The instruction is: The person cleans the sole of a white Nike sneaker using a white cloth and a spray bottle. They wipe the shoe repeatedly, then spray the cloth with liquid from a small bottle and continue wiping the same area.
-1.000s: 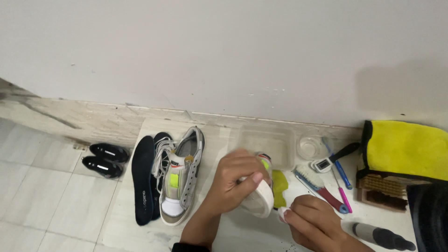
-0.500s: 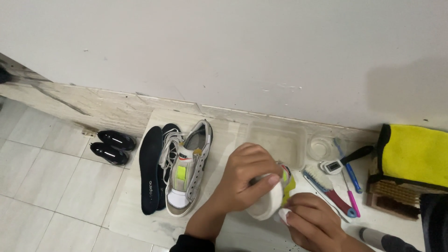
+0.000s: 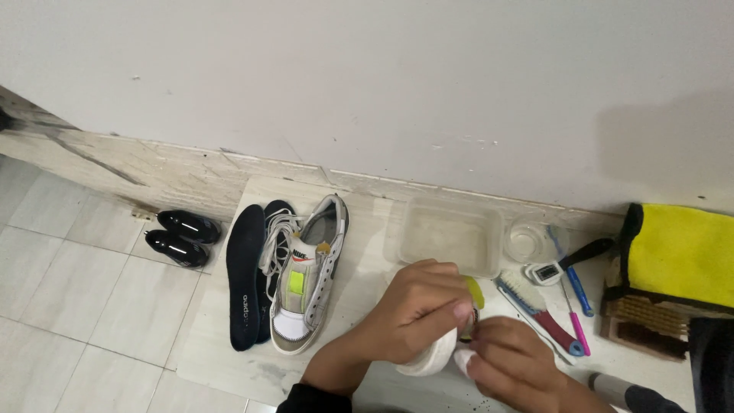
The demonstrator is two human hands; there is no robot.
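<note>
My left hand [image 3: 417, 317] wraps over a white sneaker with a yellow-green patch [image 3: 432, 356], gripping it from above. My right hand [image 3: 508, 367] sits against the shoe's right side, its fingers pinched on a small white piece, maybe a cloth or swab, touching the shoe. The other sneaker [image 3: 306, 287], grey and white with loose laces, lies upright on a pale mat [image 3: 222, 348] to the left. A black insole [image 3: 245, 275] lies beside it.
A clear plastic tub [image 3: 451, 237] and a small round clear dish [image 3: 526, 239] stand by the wall. Brushes [image 3: 539, 310] and small tools lie to the right, near a yellow cloth [image 3: 680, 252] over a wooden brush. Two small black shoe-shaped objects [image 3: 180, 237] sit at left.
The view has shifted, so everything sits further right and lower. My hands have closed in over the white shoe, and the right hand's fingers now press against it.
</note>
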